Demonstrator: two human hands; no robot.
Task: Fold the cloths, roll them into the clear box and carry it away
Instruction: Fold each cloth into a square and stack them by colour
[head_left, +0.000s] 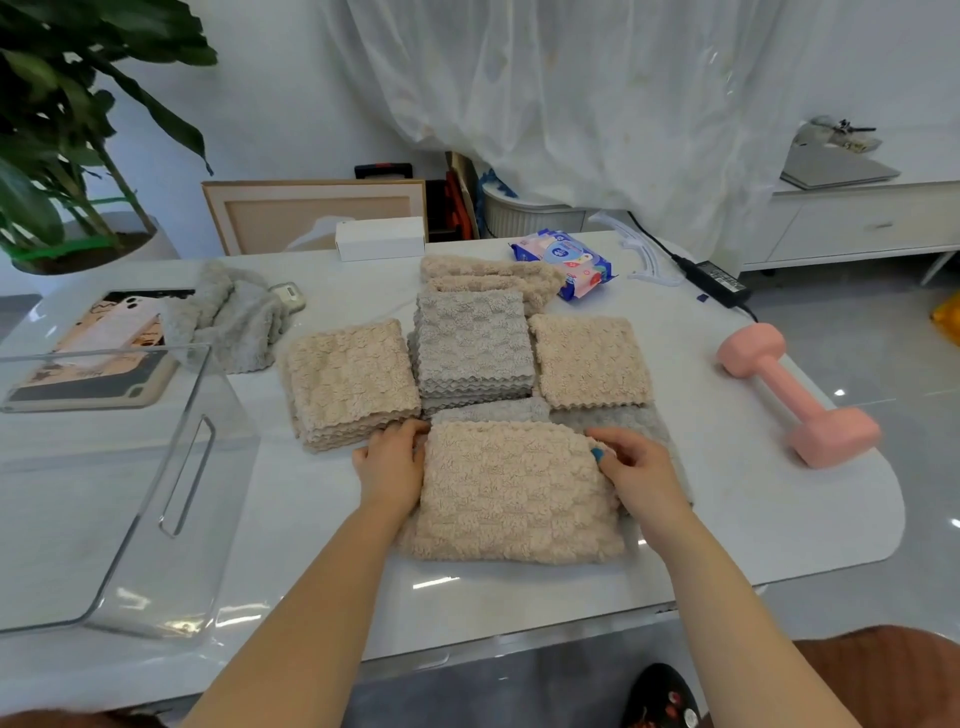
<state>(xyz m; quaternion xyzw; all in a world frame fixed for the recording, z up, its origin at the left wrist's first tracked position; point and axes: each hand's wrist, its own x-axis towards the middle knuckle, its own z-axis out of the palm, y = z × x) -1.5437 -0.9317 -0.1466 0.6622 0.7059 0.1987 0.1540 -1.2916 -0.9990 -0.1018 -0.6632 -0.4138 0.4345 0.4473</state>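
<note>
L hand (390, 463), R hand (640, 470) grip cloth (511, 499) edges.

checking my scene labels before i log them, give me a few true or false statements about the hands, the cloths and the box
1. The left hand and the right hand grip the front beige cloth at its two side edges. True.
2. The clear box already holds rolled cloths. False: no cloth is in it.
3. A pink dumbbell lies on the table to the right of the cloths. True.
4. The grey stack lies left of both beige stacks. False: it lies between the left beige stack and the right beige stack.
</note>
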